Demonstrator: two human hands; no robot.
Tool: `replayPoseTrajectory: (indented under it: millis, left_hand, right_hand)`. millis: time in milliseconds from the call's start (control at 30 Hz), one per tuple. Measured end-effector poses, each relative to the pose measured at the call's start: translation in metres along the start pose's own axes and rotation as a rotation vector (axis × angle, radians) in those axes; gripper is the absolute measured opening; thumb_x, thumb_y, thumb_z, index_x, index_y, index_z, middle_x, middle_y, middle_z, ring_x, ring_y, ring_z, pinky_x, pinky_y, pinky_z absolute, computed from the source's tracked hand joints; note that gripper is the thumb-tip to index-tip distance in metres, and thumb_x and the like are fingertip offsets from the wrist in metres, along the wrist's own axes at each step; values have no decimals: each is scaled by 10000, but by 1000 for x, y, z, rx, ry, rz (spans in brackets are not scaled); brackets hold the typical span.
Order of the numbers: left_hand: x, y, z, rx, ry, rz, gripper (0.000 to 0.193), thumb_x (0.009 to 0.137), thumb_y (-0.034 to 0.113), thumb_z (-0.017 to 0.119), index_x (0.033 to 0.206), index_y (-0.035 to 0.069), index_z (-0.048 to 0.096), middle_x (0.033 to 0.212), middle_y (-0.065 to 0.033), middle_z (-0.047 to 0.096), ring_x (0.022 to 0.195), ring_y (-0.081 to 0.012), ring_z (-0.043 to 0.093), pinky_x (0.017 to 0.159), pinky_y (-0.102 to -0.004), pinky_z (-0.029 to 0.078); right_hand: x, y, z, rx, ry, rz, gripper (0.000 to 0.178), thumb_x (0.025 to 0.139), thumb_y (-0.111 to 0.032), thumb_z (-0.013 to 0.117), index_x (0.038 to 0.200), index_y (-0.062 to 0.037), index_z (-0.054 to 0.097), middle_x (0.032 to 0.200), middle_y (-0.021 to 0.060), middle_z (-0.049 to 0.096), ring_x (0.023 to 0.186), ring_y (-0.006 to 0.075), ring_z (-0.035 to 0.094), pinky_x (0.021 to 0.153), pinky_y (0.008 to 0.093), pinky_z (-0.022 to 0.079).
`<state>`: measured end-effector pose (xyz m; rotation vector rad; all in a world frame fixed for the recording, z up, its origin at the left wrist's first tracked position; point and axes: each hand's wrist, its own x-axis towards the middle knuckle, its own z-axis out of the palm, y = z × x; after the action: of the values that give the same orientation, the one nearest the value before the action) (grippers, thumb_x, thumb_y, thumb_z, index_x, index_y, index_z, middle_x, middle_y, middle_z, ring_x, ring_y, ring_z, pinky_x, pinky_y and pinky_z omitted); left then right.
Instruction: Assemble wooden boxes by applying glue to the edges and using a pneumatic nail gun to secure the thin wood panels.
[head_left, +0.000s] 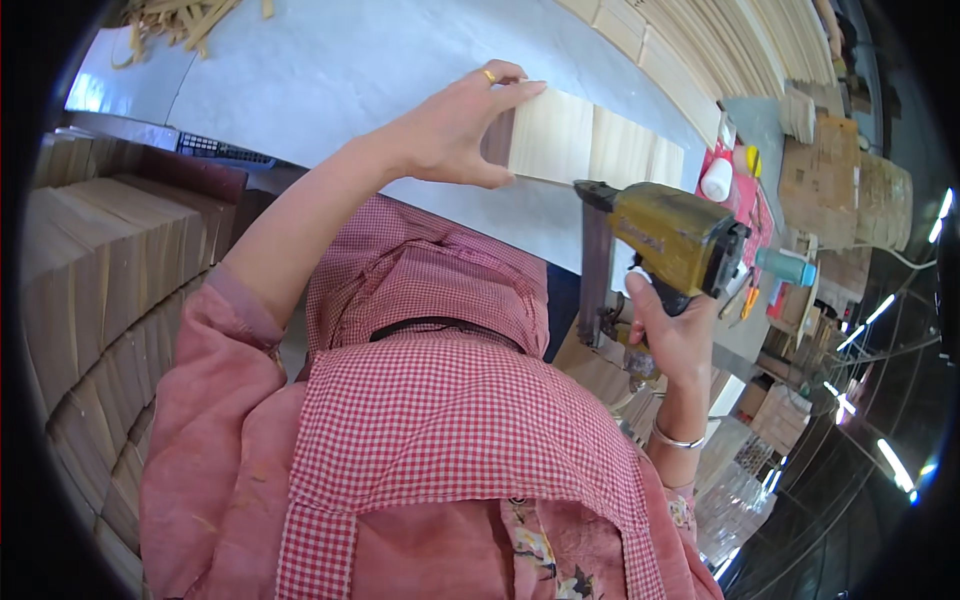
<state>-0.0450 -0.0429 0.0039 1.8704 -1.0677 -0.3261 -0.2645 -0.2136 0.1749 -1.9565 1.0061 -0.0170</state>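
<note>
A pale wooden piece (pixel 555 138), which looks like a small box or a row of blocks, lies on the worktable (pixel 330 75). Thumb and fingers of my left hand (pixel 455 120) span its left end, the thumb at the near edge and the fingertips at the far edge. In my right hand (pixel 672 330) is a yellow and black nail gun (pixel 665 235), gripped by its handle. Its nose points left and sits at or just off the near edge of the wood; whether they touch I cannot tell. The gun's long magazine hangs down in front of the table edge.
Long stacked wooden strips (pixel 735 45) line the far right of the table. Wood stacks (pixel 100 240) stand at my left. A white bottle (pixel 716 180) and small tools lie at the right. Thin wooden slats (pixel 205 25) sit at the far left, cardboard boxes (pixel 825 180) beyond the right side.
</note>
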Motion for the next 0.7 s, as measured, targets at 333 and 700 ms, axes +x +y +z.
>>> replayPoseTrajectory:
  millis: [333, 700]
  left_hand:
    - [0, -14, 9, 14, 72, 93, 997, 571, 171, 829, 1498, 189, 465, 1414, -101, 485, 1213, -302, 538, 1041, -382, 496]
    - [0, -16, 12, -20, 98, 83, 1058, 584, 184, 824, 1547, 190, 386, 1441, -117, 479, 1214, -307, 537, 1046, -396, 489]
  right_hand:
    - [6, -18, 30, -105, -172, 31, 309, 870, -147, 804, 1071, 27, 645, 685, 37, 626, 465, 92, 502, 425, 224, 404]
    - [11, -33, 35, -193, -190, 50, 316, 865, -130, 801, 1084, 44, 653, 725, 54, 655, 503, 99, 535, 453, 230, 427]
